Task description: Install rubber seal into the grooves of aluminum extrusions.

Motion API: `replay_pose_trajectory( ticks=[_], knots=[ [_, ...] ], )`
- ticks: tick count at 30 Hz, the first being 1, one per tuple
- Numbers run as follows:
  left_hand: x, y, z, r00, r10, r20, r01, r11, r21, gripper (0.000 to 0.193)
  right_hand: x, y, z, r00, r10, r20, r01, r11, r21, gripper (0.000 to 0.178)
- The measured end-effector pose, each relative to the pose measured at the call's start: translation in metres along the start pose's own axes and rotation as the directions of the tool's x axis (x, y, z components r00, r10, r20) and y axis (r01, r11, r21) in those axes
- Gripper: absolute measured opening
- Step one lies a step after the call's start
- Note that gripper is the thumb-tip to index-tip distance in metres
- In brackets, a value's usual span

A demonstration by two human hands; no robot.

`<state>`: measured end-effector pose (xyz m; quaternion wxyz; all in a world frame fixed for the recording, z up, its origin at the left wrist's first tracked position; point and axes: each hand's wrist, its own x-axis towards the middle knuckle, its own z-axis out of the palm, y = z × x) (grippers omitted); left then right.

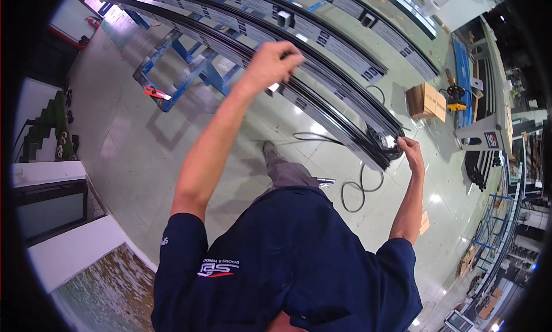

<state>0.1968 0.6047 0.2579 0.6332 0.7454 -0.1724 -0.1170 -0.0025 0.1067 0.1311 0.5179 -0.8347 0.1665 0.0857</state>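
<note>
Long metal profiles (333,116) with dark edges and pale protective film run from the far left to the near right. Above the nearest profiles is my left hand (275,64), its fingers curled and slightly blurred; whatever they may pinch is hidden. At the near right end, my right hand (411,154) has its fingers closed on the edge of a coiled black cord (394,154). Something shiny and clear (388,141) sits within that coil, beside the profile ends. Loops of thin black cord (362,188) hang down and lie on the floor below.
Blue metal trestles (155,67) support the profiles, and a red utility knife (156,93) rests on one. More film-covered profiles (345,50) lie parallel farther off. To the right stand a cardboard box (425,100), a yellow-and-black tool (456,96) and a grey machine (483,133).
</note>
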Motion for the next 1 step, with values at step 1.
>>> replay_pose_trajectory(
  ticks=[1],
  knots=[
    [0.0081, -0.0007, -0.0313, 0.999, -0.003, -0.033, 0.002, 1.000, -0.024, 0.016, 0.0120, -0.0154, 0.0171, 1.000, -0.017, -0.024, 0.018, 1.000, 0.012, 0.032]
  ],
)
